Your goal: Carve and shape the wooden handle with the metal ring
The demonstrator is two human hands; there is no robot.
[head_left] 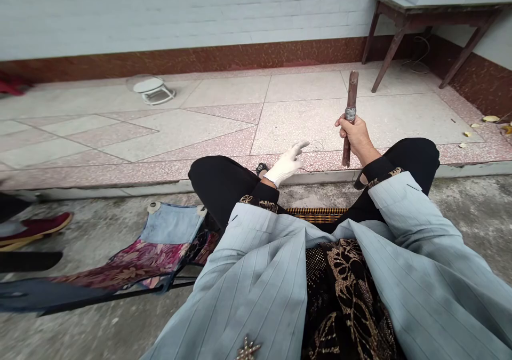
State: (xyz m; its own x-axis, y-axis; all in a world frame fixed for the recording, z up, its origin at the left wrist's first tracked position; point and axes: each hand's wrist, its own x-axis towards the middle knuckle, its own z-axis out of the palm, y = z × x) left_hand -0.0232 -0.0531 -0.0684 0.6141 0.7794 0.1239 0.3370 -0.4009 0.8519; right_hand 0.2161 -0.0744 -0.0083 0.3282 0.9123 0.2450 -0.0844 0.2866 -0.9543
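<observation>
My right hand (356, 134) is bare and closed around a brownish stick-like tool (351, 96) with a band of wire wrapped round it just above my fist. It stands nearly upright, its lower end showing below my hand. My left hand (286, 165) wears a white glove, with its fingers stretched out and apart, holding nothing. It hovers over my left knee (218, 181), a little left of the tool. Both knees are in black trousers, and light blue striped sleeves cover my arms.
A folding stool with patchwork fabric (156, 248) lies at my left. A wooden table (436, 8) stands at the back right, a small white stand (154, 89) on the tiled floor. A red shoe (36, 226) lies far left; dry leaves (490, 119) at right.
</observation>
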